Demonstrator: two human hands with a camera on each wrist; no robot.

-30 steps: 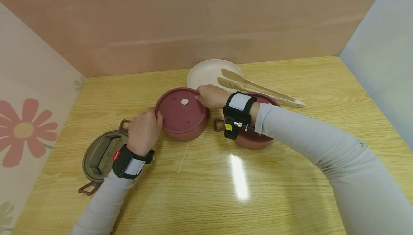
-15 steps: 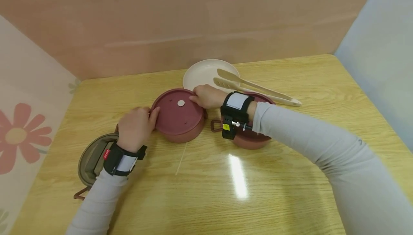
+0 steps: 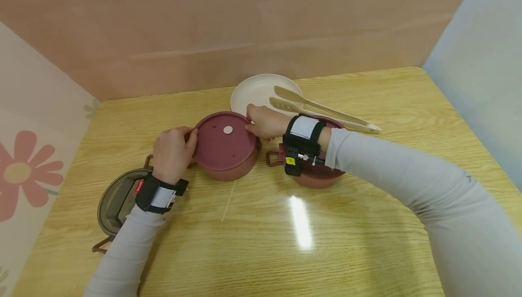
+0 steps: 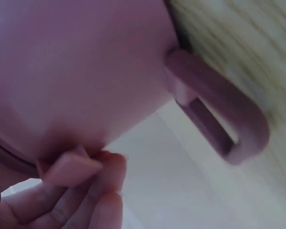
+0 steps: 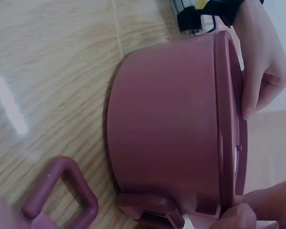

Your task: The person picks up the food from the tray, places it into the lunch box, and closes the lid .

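A round dark-red container point(image 3: 228, 165) with a flat red lid point(image 3: 222, 142) stands mid-table. My left hand point(image 3: 185, 139) grips its left rim, fingers curled over the lid's edge. My right hand point(image 3: 253, 122) pinches the lid's far right rim. In the left wrist view my fingers point(image 4: 81, 191) pinch a small tab under the blurred container point(image 4: 76, 71). The right wrist view shows the container point(image 5: 167, 129) from the side, with my left hand point(image 5: 260, 71) on the lid point(image 5: 229, 119) and my right fingertips point(image 5: 240, 217) at its near edge.
A second red container point(image 3: 314, 178) with a clip handle point(image 3: 272, 158) sits under my right wrist. Behind are a beige plate point(image 3: 254, 90) and beige tongs point(image 3: 326, 110). A grey-green lid point(image 3: 114, 202) lies at the left. Panels wall in the table point(image 3: 326, 242).
My left hand has slid from the front-left of the container up along its left rim. My right hand has stayed at the far rim of the lid.
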